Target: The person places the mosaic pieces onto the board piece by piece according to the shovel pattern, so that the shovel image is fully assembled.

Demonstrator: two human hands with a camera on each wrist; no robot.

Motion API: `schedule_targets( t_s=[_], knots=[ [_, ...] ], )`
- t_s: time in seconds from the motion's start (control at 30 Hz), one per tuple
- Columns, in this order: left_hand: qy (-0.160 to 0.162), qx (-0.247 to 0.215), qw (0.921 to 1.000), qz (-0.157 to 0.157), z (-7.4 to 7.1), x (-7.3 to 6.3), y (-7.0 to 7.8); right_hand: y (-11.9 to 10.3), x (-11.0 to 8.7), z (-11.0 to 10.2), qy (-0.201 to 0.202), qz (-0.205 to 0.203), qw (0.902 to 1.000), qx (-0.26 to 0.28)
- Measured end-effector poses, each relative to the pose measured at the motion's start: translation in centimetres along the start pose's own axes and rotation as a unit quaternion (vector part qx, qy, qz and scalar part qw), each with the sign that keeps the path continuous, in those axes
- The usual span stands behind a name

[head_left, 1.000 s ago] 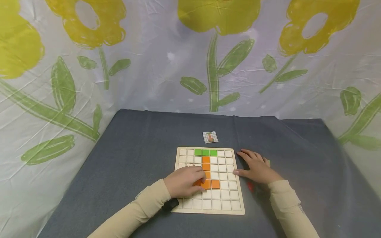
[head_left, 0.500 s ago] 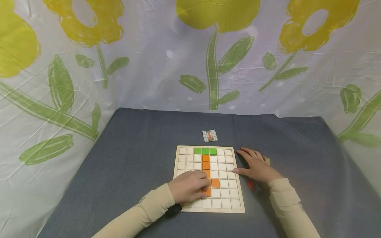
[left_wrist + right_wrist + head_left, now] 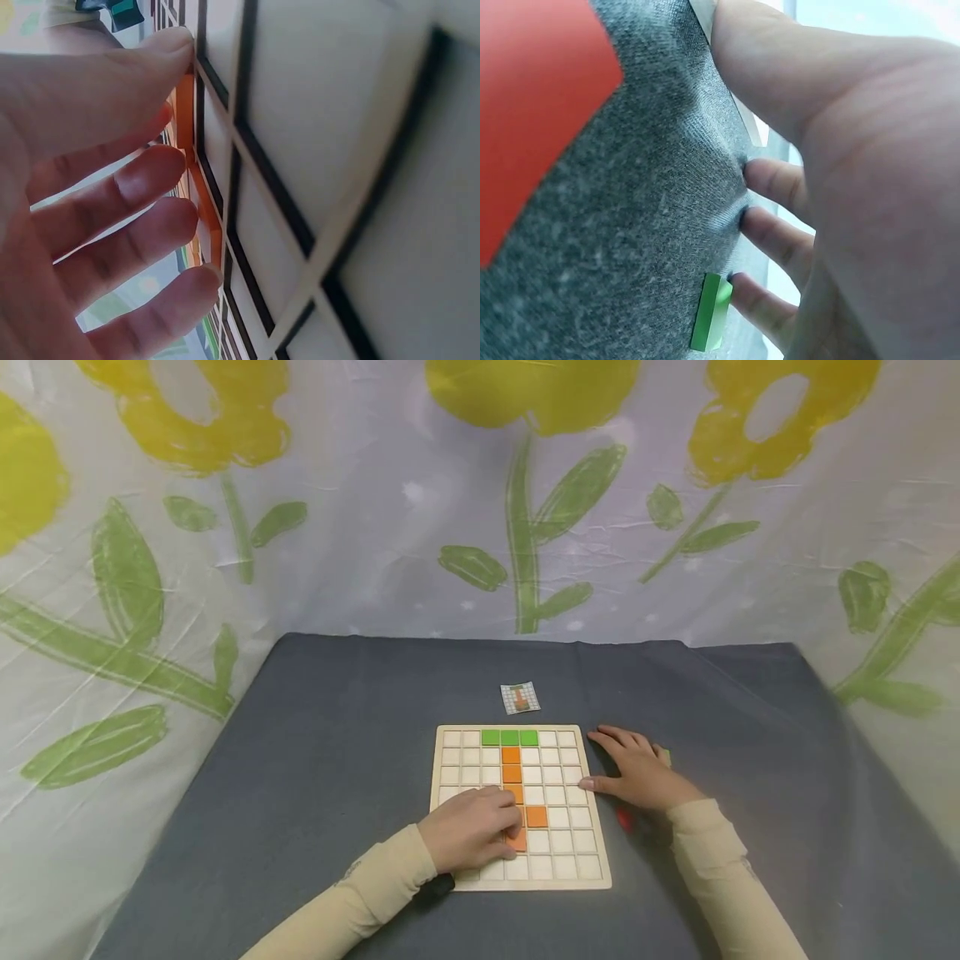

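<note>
My left hand (image 3: 472, 828) lies over the left half of a pale wooden grid board (image 3: 570, 883). Its thumb and index finger pinch a square orange tile (image 3: 517, 841) at the lower end of an orange column; in the left wrist view the orange tile (image 3: 184, 112) shows between those two fingertips. The hand hides cells to the left. Three green tiles (image 3: 510, 737) fill the middle of the top row, and another orange tile (image 3: 537, 817) sits right of the column. My right hand (image 3: 641, 777) is spread, thumb at the board's right edge, other fingertips resting on the cloth.
Behind the board lies a small printed card (image 3: 520, 698) with a grid pattern. A red piece (image 3: 540, 97) and a loose green tile (image 3: 711, 311) lie on the dark cloth beside the right hand. A flower-printed curtain (image 3: 360, 543) encloses the table.
My left hand has brought the orange tile one row nearer, to the column's lower end, and has stayed there over the last half second. The right hand keeps its place by the board.
</note>
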State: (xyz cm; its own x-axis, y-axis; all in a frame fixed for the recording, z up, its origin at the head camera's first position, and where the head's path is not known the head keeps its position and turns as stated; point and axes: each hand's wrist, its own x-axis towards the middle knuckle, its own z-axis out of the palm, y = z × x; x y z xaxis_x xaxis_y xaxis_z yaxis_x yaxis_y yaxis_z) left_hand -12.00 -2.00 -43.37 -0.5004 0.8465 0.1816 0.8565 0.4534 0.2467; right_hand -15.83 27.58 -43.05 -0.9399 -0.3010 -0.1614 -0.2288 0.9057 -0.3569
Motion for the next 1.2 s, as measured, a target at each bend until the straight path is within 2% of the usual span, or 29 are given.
schedule_targets(
  t_s=[0.13,0.3,0.43,0.5,0.6,0.73,0.83,0.93,1.1,1.2],
  knots=[
    [-0.004,0.0,1.0,-0.006,0.2,-0.1,0.0,0.0,0.1,0.0,-0.004,-0.001,1.0,-0.008],
    [-0.003,0.0,1.0,0.004,0.4,0.1,0.0,0.4,0.0,0.1,-0.004,0.006,0.9999,-0.009],
    [0.005,-0.013,0.9999,0.0,-0.1,0.1,-0.5,0.5,-0.3,0.2,-0.007,0.013,0.9999,0.0],
    [0.019,-0.025,0.9993,-0.021,-0.6,0.1,-1.3,0.5,-0.4,0.1,-0.008,0.017,0.9998,-0.001],
    [0.049,-0.045,0.9956,-0.067,-1.7,-0.5,-3.3,0.2,-0.1,-0.2,-0.014,0.017,0.9997,-0.004],
    [0.066,-0.07,0.9853,-0.141,-3.2,-2.3,-6.6,-0.3,0.5,-1.0,-0.017,0.003,0.9998,-0.008],
    [0.049,-0.084,0.9767,-0.191,-3.6,-3.8,-8.6,-0.4,0.1,-2.3,-0.01,-0.006,0.9999,-0.005],
    [0.021,-0.089,0.9715,-0.219,-3.3,-4.8,-10.0,0.4,-1.2,-3.7,0.004,-0.001,1.0,-0.005],
    [-0.009,-0.082,0.9725,-0.217,-2.5,-5.1,-10.9,3.5,-3.3,-4.7,0.018,0.025,0.9994,-0.018],
    [-0.016,-0.086,0.9751,-0.204,-1.8,-5.1,-10.9,5.1,-4.1,-4.4,0.023,0.017,0.9993,-0.023]
  ],
)
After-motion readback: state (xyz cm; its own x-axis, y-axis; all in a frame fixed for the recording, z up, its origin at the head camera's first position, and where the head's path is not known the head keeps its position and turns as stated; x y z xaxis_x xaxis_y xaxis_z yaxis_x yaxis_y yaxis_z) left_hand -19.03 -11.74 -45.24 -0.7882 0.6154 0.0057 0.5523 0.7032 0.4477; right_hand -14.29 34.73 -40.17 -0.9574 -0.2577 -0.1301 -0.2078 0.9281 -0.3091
